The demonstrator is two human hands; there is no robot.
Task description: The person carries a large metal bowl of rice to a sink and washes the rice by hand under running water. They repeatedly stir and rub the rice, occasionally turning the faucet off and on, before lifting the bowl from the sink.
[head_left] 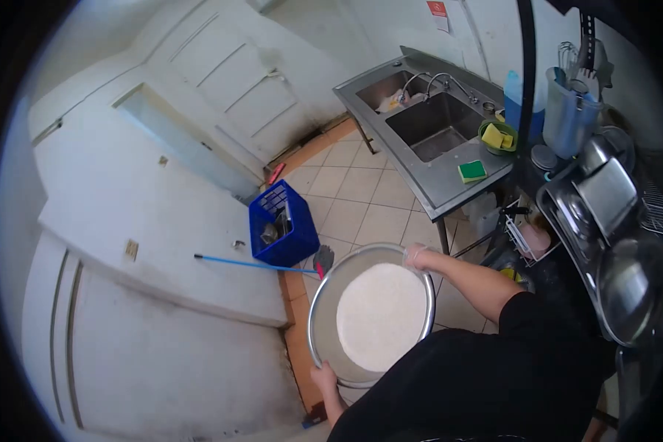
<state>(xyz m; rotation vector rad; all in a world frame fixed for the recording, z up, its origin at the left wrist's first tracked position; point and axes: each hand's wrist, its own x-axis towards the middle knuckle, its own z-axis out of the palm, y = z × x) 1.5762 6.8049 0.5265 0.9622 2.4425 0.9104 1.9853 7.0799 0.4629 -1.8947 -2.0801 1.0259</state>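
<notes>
A large round metal bowl (323,309) holds a broad mass of white, grainy material (381,317). My left hand (324,377) grips the bowl's rim at its lower left. On the opposite side, my right hand (417,257), which seems to wear a thin clear glove, is closed on the upper right rim. The bowl hangs above the tiled floor, close to my body, and some fingers are hidden behind the rim.
A blue crate (283,247) and a blue-handled brush (258,263) are beyond the bowl. A steel double-sink counter (449,190) stands ahead right, with a green sponge (472,172). Metal trays (608,195) fill the right-hand rack.
</notes>
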